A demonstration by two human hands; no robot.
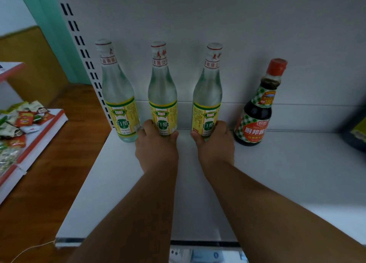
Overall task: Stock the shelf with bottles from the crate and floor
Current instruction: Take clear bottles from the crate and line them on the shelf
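Three clear vinegar bottles with yellow-green labels stand upright at the back of the white shelf (277, 183). My left hand (156, 145) is wrapped around the base of the middle bottle (162, 88). My right hand (214, 141) grips the base of the right bottle (208, 88). The left vinegar bottle (117, 92) stands free next to the slotted upright. A dark soy sauce bottle (257, 108) with a red cap stands to the right of my right hand, untouched. No crate is in view.
A dark container (354, 131) sits at the right edge of the shelf. The slotted white upright (87, 64) borders the shelf on the left. A lower red-edged shelf (39, 135) with several snack packets (21, 120) stands at left over the wooden floor (59, 173).
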